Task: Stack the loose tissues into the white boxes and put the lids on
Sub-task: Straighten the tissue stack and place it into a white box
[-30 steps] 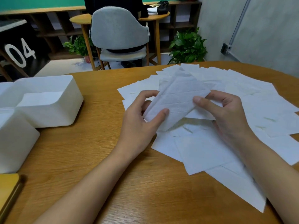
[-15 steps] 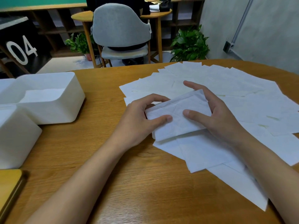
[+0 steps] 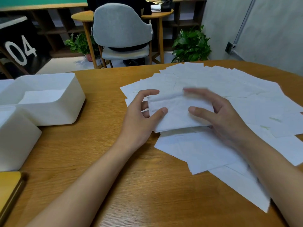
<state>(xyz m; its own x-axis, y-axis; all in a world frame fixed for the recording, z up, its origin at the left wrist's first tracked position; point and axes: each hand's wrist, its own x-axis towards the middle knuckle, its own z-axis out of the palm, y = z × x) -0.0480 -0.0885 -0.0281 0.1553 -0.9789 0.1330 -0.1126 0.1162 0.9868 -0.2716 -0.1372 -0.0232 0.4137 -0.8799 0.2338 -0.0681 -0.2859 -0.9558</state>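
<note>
A folded white tissue (image 3: 177, 112) is held just above the spread of loose tissues (image 3: 229, 89) on the wooden table. My left hand (image 3: 141, 118) grips its left edge, thumb on top and fingers underneath. My right hand (image 3: 219, 117) holds its right side, thumb on top and fingers curled round the far edge; those fingertips are blurred. An open white box (image 3: 49, 99) with tissues inside stands at the left. A second white box (image 3: 14, 138) sits nearer me at the left edge.
A yellow-brown flat object (image 3: 9, 190) lies at the near left corner. Bare wood table (image 3: 105, 161) lies between the boxes and the tissues. Beyond the table stand a grey chair (image 3: 121, 27), a small round table and potted plants (image 3: 191, 45).
The tissue, tilted up between both hands a second ago, has been lowered and flattened. My right hand shifted from its right corner to cover its right side.
</note>
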